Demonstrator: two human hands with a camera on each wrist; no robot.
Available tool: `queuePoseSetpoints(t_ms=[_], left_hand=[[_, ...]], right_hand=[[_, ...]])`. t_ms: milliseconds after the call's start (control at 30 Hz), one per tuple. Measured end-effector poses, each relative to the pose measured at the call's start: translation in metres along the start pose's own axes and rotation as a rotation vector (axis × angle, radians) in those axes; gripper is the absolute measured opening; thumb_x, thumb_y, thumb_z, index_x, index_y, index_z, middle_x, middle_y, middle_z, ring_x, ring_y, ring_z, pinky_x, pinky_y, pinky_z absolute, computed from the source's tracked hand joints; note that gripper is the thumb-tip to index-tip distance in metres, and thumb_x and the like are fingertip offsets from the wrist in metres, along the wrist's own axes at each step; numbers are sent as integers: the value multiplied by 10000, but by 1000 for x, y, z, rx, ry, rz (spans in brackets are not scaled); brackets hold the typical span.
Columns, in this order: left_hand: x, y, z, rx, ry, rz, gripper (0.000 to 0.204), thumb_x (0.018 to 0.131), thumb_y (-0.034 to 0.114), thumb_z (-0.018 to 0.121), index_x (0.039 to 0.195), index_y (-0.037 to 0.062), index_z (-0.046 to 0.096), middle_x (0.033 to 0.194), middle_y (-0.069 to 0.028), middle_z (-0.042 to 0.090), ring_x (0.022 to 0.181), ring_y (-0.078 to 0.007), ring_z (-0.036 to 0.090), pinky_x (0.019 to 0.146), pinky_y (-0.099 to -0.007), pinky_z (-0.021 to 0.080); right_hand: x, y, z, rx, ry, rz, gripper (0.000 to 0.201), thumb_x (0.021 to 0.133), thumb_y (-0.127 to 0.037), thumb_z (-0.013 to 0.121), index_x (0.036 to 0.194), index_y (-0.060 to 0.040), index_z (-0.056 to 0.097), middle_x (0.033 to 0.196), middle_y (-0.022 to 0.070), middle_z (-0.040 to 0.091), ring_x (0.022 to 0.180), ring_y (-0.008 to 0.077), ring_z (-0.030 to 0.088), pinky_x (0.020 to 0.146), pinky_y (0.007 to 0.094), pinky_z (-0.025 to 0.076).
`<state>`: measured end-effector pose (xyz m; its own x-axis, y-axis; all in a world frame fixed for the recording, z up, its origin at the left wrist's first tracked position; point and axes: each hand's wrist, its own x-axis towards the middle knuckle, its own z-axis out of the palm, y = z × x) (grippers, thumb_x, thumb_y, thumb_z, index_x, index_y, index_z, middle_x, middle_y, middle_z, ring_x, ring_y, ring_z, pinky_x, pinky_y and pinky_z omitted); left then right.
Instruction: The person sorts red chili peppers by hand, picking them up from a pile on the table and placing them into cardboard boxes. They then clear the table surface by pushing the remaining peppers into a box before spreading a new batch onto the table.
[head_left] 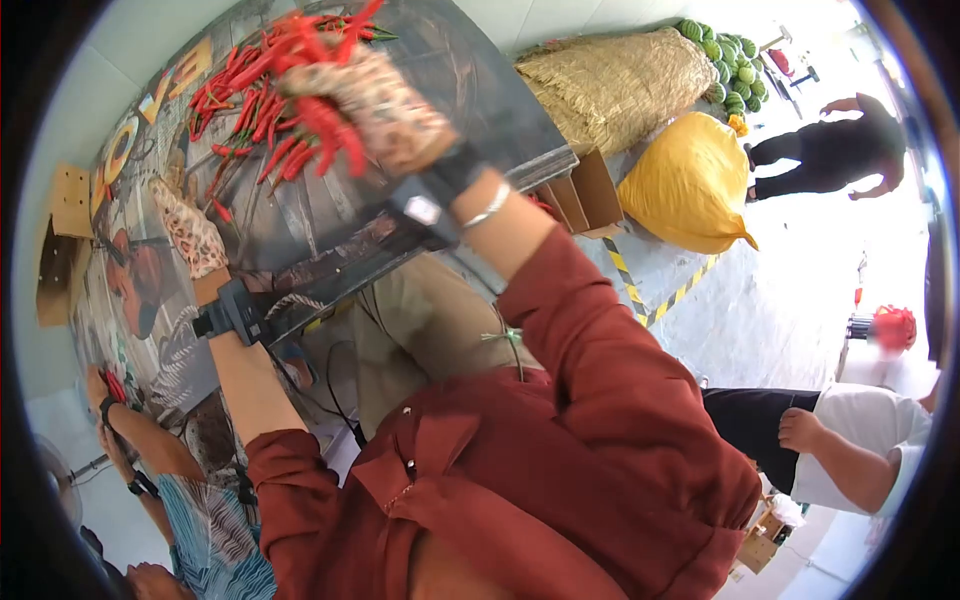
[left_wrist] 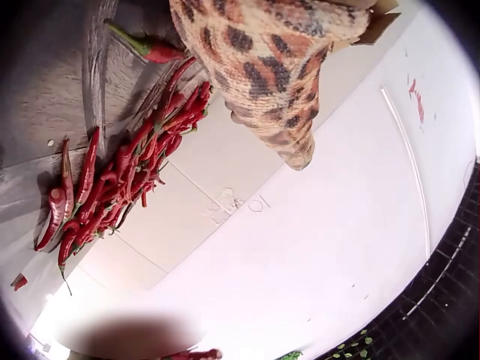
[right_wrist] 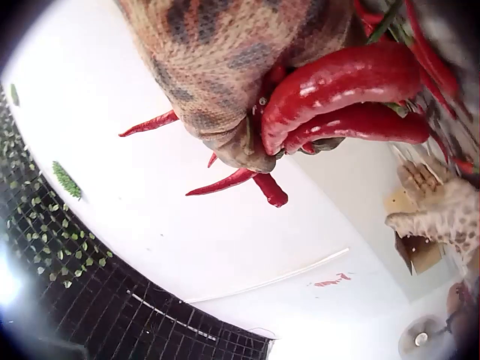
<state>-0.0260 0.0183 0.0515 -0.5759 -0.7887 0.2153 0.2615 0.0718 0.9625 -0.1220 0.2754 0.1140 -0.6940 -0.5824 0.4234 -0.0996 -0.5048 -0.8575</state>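
Note:
My right hand (head_left: 370, 105), in a leopard-print glove, grips a bunch of red chili peppers (right_wrist: 349, 90) above the table (head_left: 335, 215). Their ends stick out on both sides of the fist in the right wrist view. A loose pile of red chilies with green stems (head_left: 240, 95) lies under and beside this hand. My left hand (head_left: 190, 225), gloved alike, is held low over the tabletop at the pile's near left, its fingers loosely extended and holding nothing. In the left wrist view, part of the pile (left_wrist: 127, 172) and a single chili (left_wrist: 154, 51) lie beside the left glove.
An open cardboard box (head_left: 590, 195) stands off the table's right edge, by a yellow sack (head_left: 690, 180) and a straw-coloured covered heap (head_left: 620, 85). Watermelons (head_left: 725, 65) are piled behind. Another person's arms (head_left: 150, 440) reach in at the table's left; other people stand at right.

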Motion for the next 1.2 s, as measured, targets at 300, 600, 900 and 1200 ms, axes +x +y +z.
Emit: queuePoseSetpoints(t_ms=[300, 600, 900, 1200], left_hand=[[4, -6, -5, 58, -88, 13, 643, 986, 508, 275, 1294, -21, 471, 1350, -125, 487, 1280, -213, 402, 1110, -360, 259], [13, -14, -14, 108, -141, 66, 662, 981, 505, 297, 1301, -56, 442, 1357, -167, 470, 1314, -233, 377, 1134, -376, 221], [12, -13, -18, 60, -164, 61, 595, 983, 425, 350, 1301, -71, 431, 1334, -216, 481, 1270, -298, 430, 1103, -392, 286], [6, -20, -9, 342, -245, 169, 546, 975, 377, 383, 1301, -58, 436, 1318, -223, 491, 1238, -308, 454, 1070, -395, 320]], right_hand=[[-96, -100, -98, -99, 394, 194, 336, 879, -202, 609, 1132, 11, 552, 986, 98, 639, 800, 147, 644, 685, 265, 552], [-217, -122, -179, -268, 772, 232, 436, 861, -233, 626, 1225, -17, 523, 966, 45, 630, 784, 120, 617, 646, 233, 516], [-303, -16, -273, -202, 1000, 416, 445, 811, -57, 661, 1239, -43, 541, 974, 3, 620, 792, 88, 581, 680, 225, 480], [-299, 101, -325, -128, 1005, 571, 404, 756, -40, 711, 1145, -38, 603, 975, 56, 661, 837, 155, 622, 783, 290, 519]])
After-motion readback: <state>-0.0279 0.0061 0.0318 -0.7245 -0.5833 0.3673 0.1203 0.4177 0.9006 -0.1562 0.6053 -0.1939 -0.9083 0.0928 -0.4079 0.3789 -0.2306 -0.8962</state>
